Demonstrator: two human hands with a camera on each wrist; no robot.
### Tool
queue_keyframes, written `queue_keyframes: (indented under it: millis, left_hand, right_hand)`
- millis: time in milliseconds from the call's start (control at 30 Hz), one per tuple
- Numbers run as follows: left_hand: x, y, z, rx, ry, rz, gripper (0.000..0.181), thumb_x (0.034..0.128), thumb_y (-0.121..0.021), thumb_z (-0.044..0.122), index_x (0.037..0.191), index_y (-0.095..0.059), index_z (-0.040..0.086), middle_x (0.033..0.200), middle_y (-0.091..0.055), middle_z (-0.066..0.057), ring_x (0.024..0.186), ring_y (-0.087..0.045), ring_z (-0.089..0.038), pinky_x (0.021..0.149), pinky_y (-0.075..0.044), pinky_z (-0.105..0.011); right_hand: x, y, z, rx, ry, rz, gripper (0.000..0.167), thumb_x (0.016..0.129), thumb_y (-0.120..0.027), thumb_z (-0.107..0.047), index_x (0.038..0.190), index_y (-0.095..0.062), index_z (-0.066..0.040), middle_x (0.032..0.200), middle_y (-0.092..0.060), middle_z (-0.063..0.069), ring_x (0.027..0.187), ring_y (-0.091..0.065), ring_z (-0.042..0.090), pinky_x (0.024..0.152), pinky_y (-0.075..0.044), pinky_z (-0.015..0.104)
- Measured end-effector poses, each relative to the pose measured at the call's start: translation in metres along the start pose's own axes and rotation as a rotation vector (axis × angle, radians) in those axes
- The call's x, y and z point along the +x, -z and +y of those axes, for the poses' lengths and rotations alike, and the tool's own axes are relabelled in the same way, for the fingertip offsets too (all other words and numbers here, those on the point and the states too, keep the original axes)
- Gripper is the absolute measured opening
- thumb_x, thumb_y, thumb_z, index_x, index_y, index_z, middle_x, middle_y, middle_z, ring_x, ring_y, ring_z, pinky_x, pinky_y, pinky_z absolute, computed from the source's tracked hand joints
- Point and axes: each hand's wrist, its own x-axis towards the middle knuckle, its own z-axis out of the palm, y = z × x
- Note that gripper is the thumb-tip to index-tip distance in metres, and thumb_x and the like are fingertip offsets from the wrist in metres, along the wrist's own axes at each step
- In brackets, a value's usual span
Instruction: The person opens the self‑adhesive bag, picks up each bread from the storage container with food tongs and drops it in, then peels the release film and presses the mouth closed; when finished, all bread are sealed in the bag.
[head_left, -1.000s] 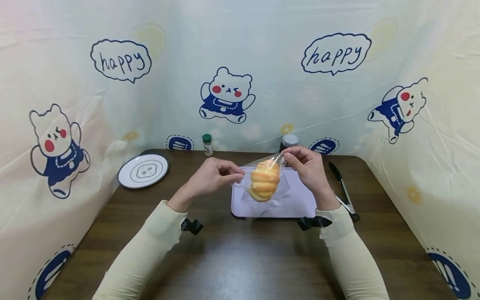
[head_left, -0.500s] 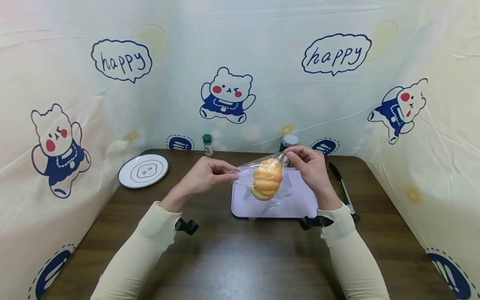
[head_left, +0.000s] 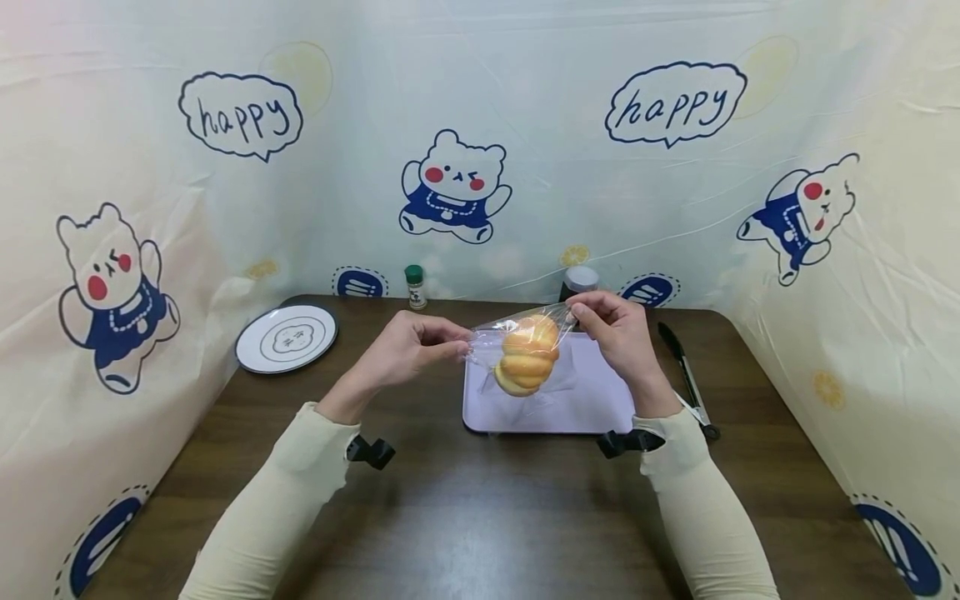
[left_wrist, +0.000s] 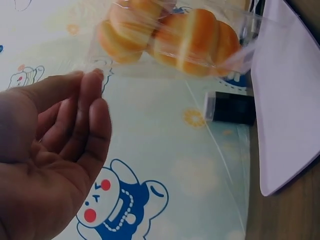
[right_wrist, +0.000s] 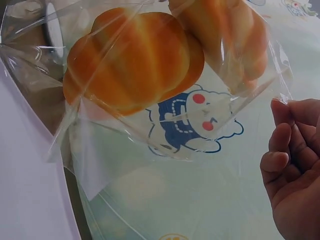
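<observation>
Two golden bread rolls (left_wrist: 195,45) hang in a clear plastic bag (right_wrist: 125,130), held up above the lilac tray (head_left: 600,408). In the head view the rolls (head_left: 527,367) overlap and look like one ridged shape. My left hand (head_left: 405,346) pinches the left top corner of the bag between thumb and fingertips. On the other side, my right hand (head_left: 618,333) pinches the right top corner, with the bag stretched between both hands. The right wrist view shows thumb and index fingertip of that hand (right_wrist: 295,150) meeting on the film.
A white plate (head_left: 258,354) with a dark rim lies at the back left. A small green-capped bottle (head_left: 415,287) stands at the table's back edge, and a dark jar with a pale lid (head_left: 581,278) is behind the right hand. Black-tipped tongs (head_left: 688,379) lie right of the tray.
My left hand has moved a little left and up, drawing its bag corner outward. The bread shifted slightly right, then back left. My right hand stays nearly in place.
</observation>
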Motion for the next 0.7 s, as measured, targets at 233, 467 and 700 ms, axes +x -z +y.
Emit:
queue_keyframes:
  millis: [233,467,700]
  left_hand:
    - [-0.0008,-0.0006,-0.0012,-0.024,-0.026,0.06,0.015,0.0934,-0.07,0.031,0.105,-0.075,0.023,0.102,-0.074,0.002,0.089,-0.065,-0.023,0.079,-0.058,-0.039]
    - [0.0004,-0.0048,0.002,-0.183,-0.072,0.053,0.03,0.1024,-0.054,0.039,0.111,-0.056,0.01,0.128,-0.068,-0.004,0.114,-0.067,-0.022,0.093,-0.058,-0.043]
    - [-0.0001,-0.0009,-0.0075,-0.205,0.029,0.108,0.037,0.1027,-0.051,0.044,0.116,-0.052,0.01,0.123,-0.071,-0.013,0.108,-0.07,-0.027,0.086,-0.06,-0.048]
  right_hand:
    - [0.0003,-0.0021,0.0004,0.002,-0.039,-0.031,0.021,0.095,-0.068,-0.016,0.107,-0.071,0.0,0.083,-0.064,-0.005,0.069,-0.05,0.012,0.058,-0.045,0.021]
    - [0.0001,-0.0053,0.0014,-0.059,-0.083,-0.166,0.02,0.098,-0.065,-0.022,0.109,-0.072,-0.007,0.093,-0.07,0.008,0.075,-0.056,0.02,0.06,-0.048,0.026]
    - [-0.0004,-0.0022,0.0007,-0.08,-0.119,-0.209,0.027,0.099,-0.064,-0.024,0.117,-0.069,-0.005,0.109,-0.074,0.016,0.084,-0.061,0.023,0.059,-0.049,0.025]
